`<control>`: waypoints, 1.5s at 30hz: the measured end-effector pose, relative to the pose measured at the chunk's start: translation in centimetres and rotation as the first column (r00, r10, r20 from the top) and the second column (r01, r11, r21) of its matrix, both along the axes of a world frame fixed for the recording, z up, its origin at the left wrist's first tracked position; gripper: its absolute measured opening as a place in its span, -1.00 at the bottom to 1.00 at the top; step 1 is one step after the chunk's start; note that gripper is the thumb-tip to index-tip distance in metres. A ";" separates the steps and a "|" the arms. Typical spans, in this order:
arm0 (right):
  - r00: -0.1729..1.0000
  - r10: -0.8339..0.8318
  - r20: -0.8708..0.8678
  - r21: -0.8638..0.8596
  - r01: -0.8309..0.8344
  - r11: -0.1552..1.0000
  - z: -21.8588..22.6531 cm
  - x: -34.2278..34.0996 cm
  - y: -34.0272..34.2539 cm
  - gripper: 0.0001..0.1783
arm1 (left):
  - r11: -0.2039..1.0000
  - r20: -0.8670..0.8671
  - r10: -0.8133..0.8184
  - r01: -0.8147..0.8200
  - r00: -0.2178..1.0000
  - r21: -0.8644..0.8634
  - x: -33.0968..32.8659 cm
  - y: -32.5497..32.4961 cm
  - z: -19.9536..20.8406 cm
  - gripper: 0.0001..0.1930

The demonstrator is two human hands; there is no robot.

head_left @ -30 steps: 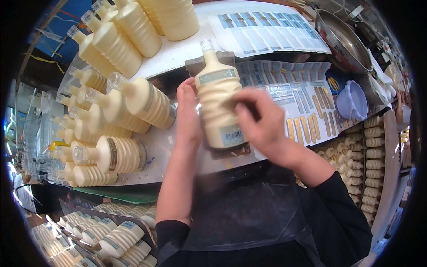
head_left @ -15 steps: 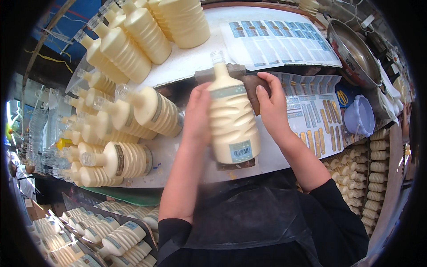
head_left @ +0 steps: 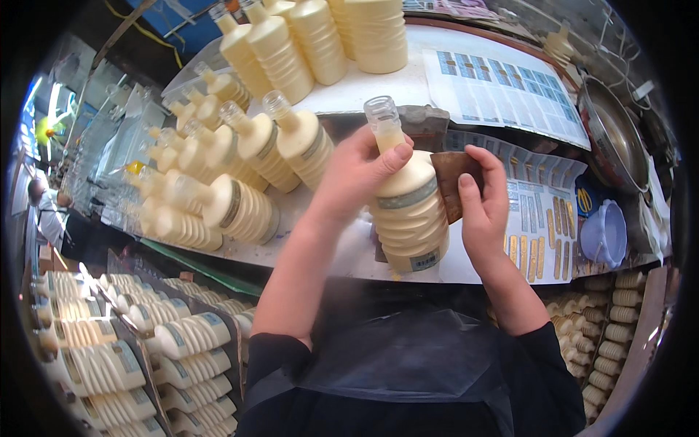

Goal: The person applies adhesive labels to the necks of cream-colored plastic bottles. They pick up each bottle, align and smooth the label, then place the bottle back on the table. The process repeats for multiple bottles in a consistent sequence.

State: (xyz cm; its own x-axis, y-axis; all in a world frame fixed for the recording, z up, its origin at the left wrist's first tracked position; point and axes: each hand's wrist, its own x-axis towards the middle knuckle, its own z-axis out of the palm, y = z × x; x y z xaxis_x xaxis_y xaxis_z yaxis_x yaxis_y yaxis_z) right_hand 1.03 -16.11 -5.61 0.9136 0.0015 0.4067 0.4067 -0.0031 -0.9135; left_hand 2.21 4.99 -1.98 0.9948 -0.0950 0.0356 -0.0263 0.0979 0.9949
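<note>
1. The left hand [head_left: 368, 171] has its grip closed around the neck of a cream-coloured ridged bottle with a clear mouth [head_left: 411, 229], which slants over the near part of the bench [head_left: 295, 207], mouth away from the person, base nearer. Whether its base touches is unclear.
2. The right hand [head_left: 484, 200] grips a flat, dark-brown rectangular piece [head_left: 453, 178] between thumb and fingers, right beside the bottle's shoulder; contact between the two is hard to tell.
3. A blue-grey band crosses that shoulder, and a small blue label [head_left: 424, 261] sits near the base.
4. Right of the hands lies a printed sheet with gold and blue strips [head_left: 540, 251], near a lilac plastic bucket [head_left: 604, 233].
5. Left of the hands, similar cream bottles [head_left: 244, 211] lie in a group.
6. Beyond, a raised white shelf [head_left: 413, 91] carries upright cream bottles [head_left: 317, 44] and a white sheet of blue labels [head_left: 510, 95].
</note>
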 end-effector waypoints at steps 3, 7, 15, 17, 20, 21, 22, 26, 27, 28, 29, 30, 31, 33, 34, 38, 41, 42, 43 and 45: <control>0.999 -0.033 -0.011 -0.153 0.031 0.988 -0.3 1.0 0.3 -0.61 | 0.999 0.011 0.054 -0.054 0.998 0.010 -1.5 0.4 -0.2 -0.67; 0.993 0.056 -0.105 -0.026 -0.059 0.998 0.6 1.2 0.3 -0.60 | 0.986 0.008 0.151 -0.150 0.989 -0.074 -3.5 0.6 -0.1 -0.69; 0.967 0.145 -0.210 0.060 -0.135 0.989 0.9 -0.4 0.0 -0.56 | 0.905 0.027 0.381 -0.367 0.924 -0.214 -6.1 2.3 -1.6 -0.67; 0.971 0.147 -0.190 0.060 -0.138 0.989 1.1 -0.7 0.0 -0.57 | 0.879 0.026 0.399 -0.374 0.917 -0.295 -6.9 3.2 -1.2 -0.65; 0.978 0.138 -0.160 0.045 -0.132 0.990 1.0 -0.8 -0.2 -0.57 | 0.854 0.041 0.378 -0.332 0.925 -0.401 -8.5 4.8 -0.3 -0.62; 0.976 0.142 -0.162 0.046 -0.137 0.990 1.0 -0.7 -0.1 -0.57 | 0.855 0.042 0.368 -0.321 0.929 -0.407 -9.0 5.3 0.0 -0.64; 0.975 0.144 -0.168 0.042 -0.139 0.989 0.8 -0.7 -0.1 -0.56 | 0.855 0.039 0.356 -0.309 0.934 -0.416 -9.7 5.9 0.1 -0.65; 0.967 0.177 -0.181 0.025 -0.175 0.984 0.8 -0.9 0.4 -0.54 | 0.836 -0.013 0.354 -0.323 0.935 -0.443 -11.2 7.1 0.2 -0.65; 0.966 0.187 -0.177 0.021 -0.186 0.982 0.8 -1.0 0.5 -0.54 | 0.829 -0.030 0.353 -0.328 0.935 -0.453 -11.5 7.3 0.1 -0.64; 0.965 0.189 -0.180 0.016 -0.189 0.982 0.9 -1.1 0.7 -0.54 | 0.820 -0.046 0.345 -0.325 0.937 -0.471 -11.6 7.5 -0.1 -0.64; 0.964 0.190 -0.184 0.012 -0.192 0.981 1.0 -1.2 0.9 -0.54 | 0.817 -0.054 0.339 -0.323 0.939 -0.477 -11.7 7.5 -0.1 -0.64; 0.963 0.192 -0.187 0.008 -0.194 0.981 1.1 -1.3 1.0 -0.53 | 0.815 -0.062 0.334 -0.321 0.941 -0.483 -11.9 7.6 -0.2 -0.64; 0.962 0.194 -0.191 0.001 -0.197 0.980 1.2 -1.3 0.9 -0.53 | 0.811 -0.069 0.326 -0.316 0.943 -0.492 -12.0 7.6 -0.3 -0.64; 0.959 0.200 -0.199 -0.011 -0.207 0.978 1.4 -1.5 0.9 -0.53 | 0.816 -0.073 0.348 -0.340 0.935 -0.468 -12.1 7.4 -0.4 -0.61; 0.963 0.184 -0.198 -0.031 -0.194 0.981 1.5 -1.5 1.0 -0.53 | 0.817 -0.072 0.360 -0.351 0.930 -0.456 -12.1 7.4 -0.5 -0.59; 0.965 0.167 -0.204 -0.076 -0.186 0.980 1.3 -1.4 1.0 -0.53 | 0.840 -0.045 0.424 -0.411 0.905 -0.353 -13.2 7.7 -0.5 -0.70; 0.955 0.189 -0.230 -0.062 -0.208 0.976 1.5 -1.7 1.2 -0.53 | 0.829 0.043 0.549 -0.537 0.835 -0.155 -15.1 7.6 -0.5 -0.72; 0.951 0.195 -0.238 -0.062 -0.215 0.975 1.4 -1.5 1.3 -0.53 | 0.815 0.098 0.579 -0.575 0.809 -0.068 -15.8 8.0 -0.6 -0.72; 0.949 0.193 -0.248 -0.068 -0.216 0.974 1.3 -1.4 1.1 -0.53 | 0.794 0.150 0.599 -0.607 0.786 0.011 -16.4 8.3 -0.7 -0.72; 0.947 0.196 -0.254 -0.071 -0.221 0.973 1.1 -1.2 1.0 -0.53 | 0.719 0.237 0.649 -0.685 0.723 0.119 -17.4 9.4 -0.5 -0.74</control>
State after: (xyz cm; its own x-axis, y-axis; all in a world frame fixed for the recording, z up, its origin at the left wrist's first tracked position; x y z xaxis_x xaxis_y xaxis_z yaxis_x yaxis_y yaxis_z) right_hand -0.20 -15.12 -4.46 0.9597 0.2309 0.1603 0.1729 -0.0355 -0.9843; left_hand -15.17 14.42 -2.47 0.7807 0.5688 0.2588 -0.1787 -0.1936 0.9647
